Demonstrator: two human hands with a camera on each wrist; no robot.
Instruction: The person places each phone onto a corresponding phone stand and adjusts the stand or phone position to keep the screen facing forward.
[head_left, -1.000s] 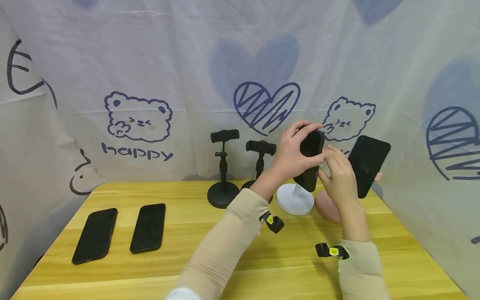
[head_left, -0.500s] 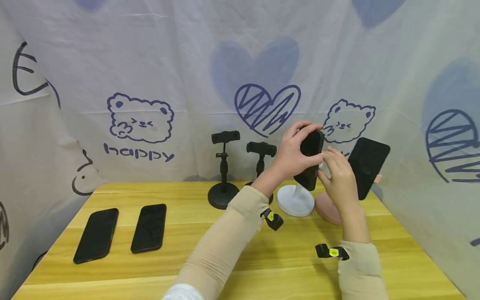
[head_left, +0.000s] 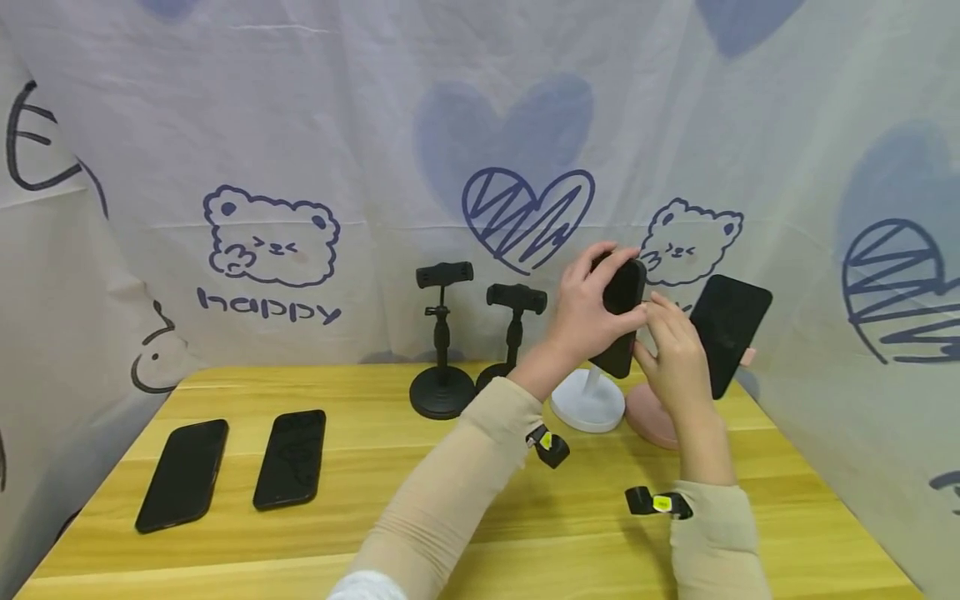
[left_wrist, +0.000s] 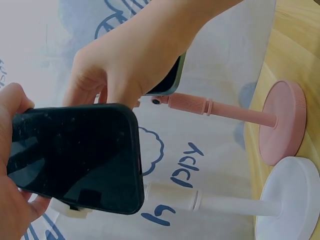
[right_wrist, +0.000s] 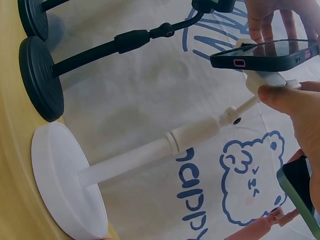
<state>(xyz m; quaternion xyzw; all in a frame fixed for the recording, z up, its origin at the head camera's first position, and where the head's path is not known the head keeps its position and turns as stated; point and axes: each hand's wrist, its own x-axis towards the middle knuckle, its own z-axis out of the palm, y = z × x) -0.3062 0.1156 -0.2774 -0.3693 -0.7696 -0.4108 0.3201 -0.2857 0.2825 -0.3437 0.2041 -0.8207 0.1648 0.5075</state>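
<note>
My left hand (head_left: pixel 588 308) grips a black-cased phone (head_left: pixel 621 292) by its edges, thumb on one side and fingers on the other. The phone sits tilted at the top of a white phone stand (head_left: pixel 587 410), against the stand's white clamp (right_wrist: pixel 265 79). On the other side, my right hand (head_left: pixel 681 358) pinches that clamp, its thumb (right_wrist: pixel 276 97) lying along it just behind the phone. Beyond the right hand, another phone (head_left: pixel 729 333) is mounted on a pink stand (left_wrist: pixel 282 122). In the left wrist view, the gripped phone hides most of the clamp.
Two black phone stands (head_left: pixel 442 392) with bare clamps stand left of the white one. Two dark phones (head_left: pixel 183 475) lie flat at the table's left. A printed cloth (head_left: pixel 390 167) hangs behind the wooden table (head_left: pixel 360 500). The pink base (head_left: pixel 651 415) stands close beside the white base.
The head view shifts slightly. Both hands keep nearly the same hold, with the phone staying at the white stand's top.
</note>
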